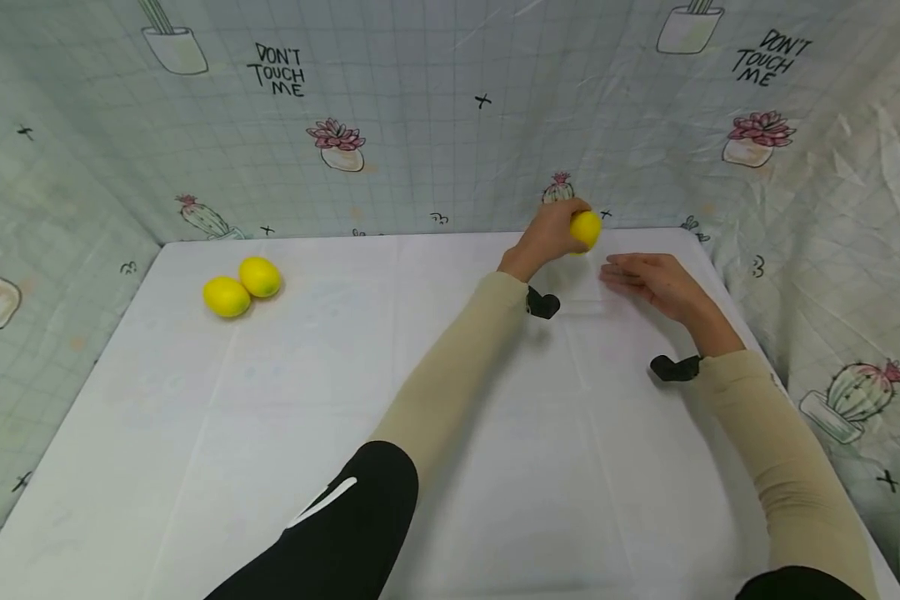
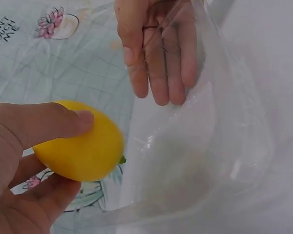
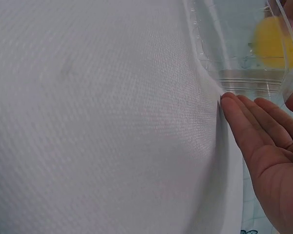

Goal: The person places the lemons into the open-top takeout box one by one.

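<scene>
My left hand (image 1: pixel 546 237) grips a yellow lemon (image 1: pixel 587 229) at the far right part of the table. In the left wrist view the thumb lies over the lemon (image 2: pixel 90 148) and the fingers curl beneath it; a small green tip shows on its end. Under and beside it stands a clear plastic container (image 2: pixel 254 161), hardly visible from the head. My right hand (image 1: pixel 663 287) holds its fingers straight at the container's right side. In the right wrist view those fingertips (image 3: pixel 229 100) are close against the container's wall (image 3: pixel 249 87); whether they touch cannot be told.
Two more lemons, one in front (image 1: pixel 227 297) and one behind (image 1: pixel 259 277), lie together at the far left of the white table (image 1: pixel 315 400). A printed curtain (image 1: pixel 420 125) hangs along the table's back and both sides.
</scene>
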Available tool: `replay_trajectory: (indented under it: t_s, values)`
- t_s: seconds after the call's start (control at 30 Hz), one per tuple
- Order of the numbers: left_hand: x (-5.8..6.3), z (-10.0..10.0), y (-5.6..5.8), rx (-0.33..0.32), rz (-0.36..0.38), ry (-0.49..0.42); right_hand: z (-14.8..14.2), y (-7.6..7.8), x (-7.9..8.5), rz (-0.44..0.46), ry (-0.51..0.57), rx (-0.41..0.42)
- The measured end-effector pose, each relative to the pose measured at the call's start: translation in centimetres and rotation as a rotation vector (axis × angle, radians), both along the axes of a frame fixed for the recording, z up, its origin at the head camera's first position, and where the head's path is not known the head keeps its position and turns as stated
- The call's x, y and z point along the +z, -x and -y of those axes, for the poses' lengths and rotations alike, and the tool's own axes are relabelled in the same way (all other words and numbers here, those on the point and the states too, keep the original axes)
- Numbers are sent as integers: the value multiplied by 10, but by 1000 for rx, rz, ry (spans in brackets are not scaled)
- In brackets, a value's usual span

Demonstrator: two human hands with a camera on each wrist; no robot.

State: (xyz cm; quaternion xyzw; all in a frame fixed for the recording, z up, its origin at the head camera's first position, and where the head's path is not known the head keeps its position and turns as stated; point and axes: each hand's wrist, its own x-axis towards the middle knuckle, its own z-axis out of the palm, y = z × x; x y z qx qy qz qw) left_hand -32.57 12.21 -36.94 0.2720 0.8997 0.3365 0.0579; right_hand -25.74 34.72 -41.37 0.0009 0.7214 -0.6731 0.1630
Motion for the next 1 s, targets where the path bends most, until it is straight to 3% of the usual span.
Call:
replay_trajectory:
  t_s: [0.13,0.33,0.63,0.77,1.0]
  values:
    - [-3,-9,7,3,37,35,0,0,0,7,-2,6]
    - [0,-19,10,-32,25,83,-3,1,-2,-8,-30,19]
    - [4,-25,16,19,69,158,-2,0,-1,-13,16,18]
    - [4,-25,17,35,103,152,-2,0,0,-12,-8,24]
    - [-2,-31,19,49,89,177,-3,1,0,-23,-48,25]
